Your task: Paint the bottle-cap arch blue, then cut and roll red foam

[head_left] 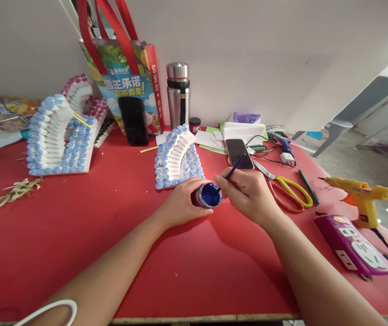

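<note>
Our desk [177, 276] is a smooth, bright red sheet with a few pale specks, and its rough, wood-coloured front edge runs nearest us, below the jar of blue paint [210, 195]. We have that jar over the middle of the desk, tilted towards us; whether its base touches the red, we cannot tell. Our left grip [184, 201] is wrapped around it, and our right grip [250, 194] pinches a dark blue brush [235, 166], its tip dipped inside the jar.

Just beyond the jar stands a small white arch trimmed with blue rosettes [179, 158]; a larger blue-and-white piece [58, 136] is well to the jar's left. Farther behind the jar are a steel flask [179, 106] and a printed bag [126, 68], with a pale, plain wall [231, 59] at the back. Right of the jar we see scissors [291, 194], a purple power strip [355, 246] and a yellow glue gun [365, 194] — and, past them, a grey chair [361, 108] on a dull grey floor [353, 167].
</note>
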A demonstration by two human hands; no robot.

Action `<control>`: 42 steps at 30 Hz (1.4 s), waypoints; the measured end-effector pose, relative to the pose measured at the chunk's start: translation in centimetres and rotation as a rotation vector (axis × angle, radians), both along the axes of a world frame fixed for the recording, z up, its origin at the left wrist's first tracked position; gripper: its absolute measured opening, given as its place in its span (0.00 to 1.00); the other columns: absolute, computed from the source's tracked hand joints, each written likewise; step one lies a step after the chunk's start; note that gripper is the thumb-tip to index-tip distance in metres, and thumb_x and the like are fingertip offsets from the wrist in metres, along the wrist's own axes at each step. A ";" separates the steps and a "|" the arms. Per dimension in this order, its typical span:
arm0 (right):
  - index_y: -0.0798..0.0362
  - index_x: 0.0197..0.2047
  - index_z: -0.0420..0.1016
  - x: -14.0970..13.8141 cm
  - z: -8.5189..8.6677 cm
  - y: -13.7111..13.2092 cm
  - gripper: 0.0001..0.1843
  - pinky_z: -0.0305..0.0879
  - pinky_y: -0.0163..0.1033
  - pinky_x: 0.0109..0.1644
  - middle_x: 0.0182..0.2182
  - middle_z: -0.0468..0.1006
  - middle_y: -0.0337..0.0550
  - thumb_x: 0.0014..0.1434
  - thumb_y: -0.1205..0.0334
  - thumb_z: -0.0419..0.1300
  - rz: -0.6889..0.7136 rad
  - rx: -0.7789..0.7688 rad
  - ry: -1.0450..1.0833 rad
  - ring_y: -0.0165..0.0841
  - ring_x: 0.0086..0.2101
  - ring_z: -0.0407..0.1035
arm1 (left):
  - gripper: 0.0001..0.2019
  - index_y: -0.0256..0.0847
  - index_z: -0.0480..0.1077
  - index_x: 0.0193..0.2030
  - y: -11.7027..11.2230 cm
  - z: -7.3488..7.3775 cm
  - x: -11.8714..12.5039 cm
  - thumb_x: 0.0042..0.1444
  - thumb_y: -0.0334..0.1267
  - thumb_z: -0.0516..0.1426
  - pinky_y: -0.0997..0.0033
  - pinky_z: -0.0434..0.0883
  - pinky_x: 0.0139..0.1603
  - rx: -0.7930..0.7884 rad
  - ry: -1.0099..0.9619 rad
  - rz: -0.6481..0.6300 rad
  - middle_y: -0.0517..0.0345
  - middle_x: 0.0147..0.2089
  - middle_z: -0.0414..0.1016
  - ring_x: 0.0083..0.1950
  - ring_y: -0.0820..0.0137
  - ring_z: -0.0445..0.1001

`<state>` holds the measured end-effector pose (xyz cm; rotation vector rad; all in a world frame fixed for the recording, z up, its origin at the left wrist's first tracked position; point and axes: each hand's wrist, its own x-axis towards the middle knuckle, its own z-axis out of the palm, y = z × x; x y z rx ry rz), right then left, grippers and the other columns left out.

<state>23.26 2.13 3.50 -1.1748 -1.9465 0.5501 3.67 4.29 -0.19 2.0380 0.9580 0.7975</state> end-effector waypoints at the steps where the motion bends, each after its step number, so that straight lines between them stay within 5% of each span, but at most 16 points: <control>1: 0.54 0.29 0.71 0.0 0.0 0.0 0.17 0.57 0.33 0.27 0.22 0.72 0.38 0.69 0.55 0.55 0.023 -0.029 0.006 0.25 0.21 0.62 | 0.20 0.43 0.72 0.47 0.0 0.0 0.0 0.47 0.33 0.67 0.67 0.70 0.48 0.001 0.002 0.001 0.59 0.45 0.74 0.46 0.66 0.73; 42: 0.54 0.30 0.72 -0.1 0.3 -0.3 0.16 0.58 0.33 0.28 0.23 0.73 0.39 0.68 0.56 0.55 0.006 0.020 0.009 0.27 0.22 0.64 | 0.21 0.43 0.72 0.49 -0.1 0.1 0.0 0.46 0.33 0.67 0.64 0.70 0.51 -0.006 0.003 0.003 0.57 0.48 0.75 0.49 0.64 0.73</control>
